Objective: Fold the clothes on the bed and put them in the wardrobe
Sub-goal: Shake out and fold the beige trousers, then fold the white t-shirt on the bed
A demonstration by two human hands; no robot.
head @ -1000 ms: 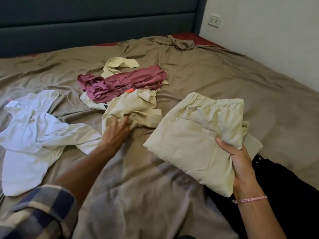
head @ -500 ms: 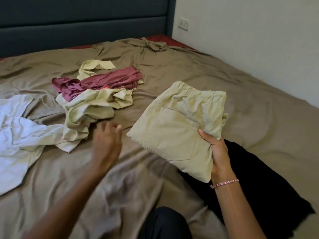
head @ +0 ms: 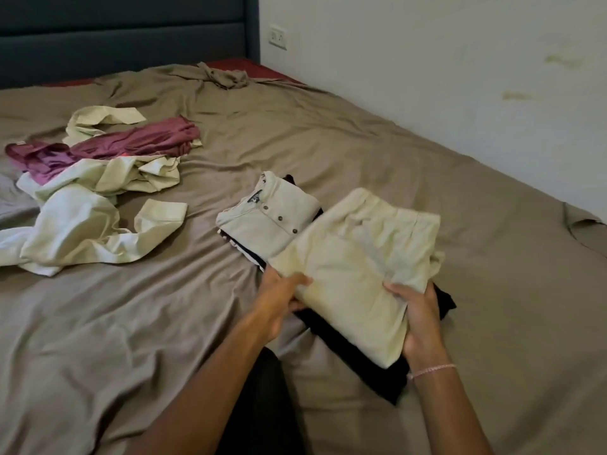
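Note:
Both hands hold a folded cream pair of shorts over a folded black garment on the bed. My left hand grips its near left edge; my right hand grips its near right corner. Just behind lies a folded beige buttoned shirt on top of a small stack. At the left, unfolded clothes lie in a heap: a maroon top, a pale cream shirt and another cream piece.
The brown sheet covers the bed, bunched near the dark headboard. A white wall with a socket runs along the right side. My dark trouser leg shows at the bottom.
My left hand left the loose cream shirt and came across to grip the folded shorts. The shorts moved right, over the black garment. The view shifted right, showing the folded beige shirt.

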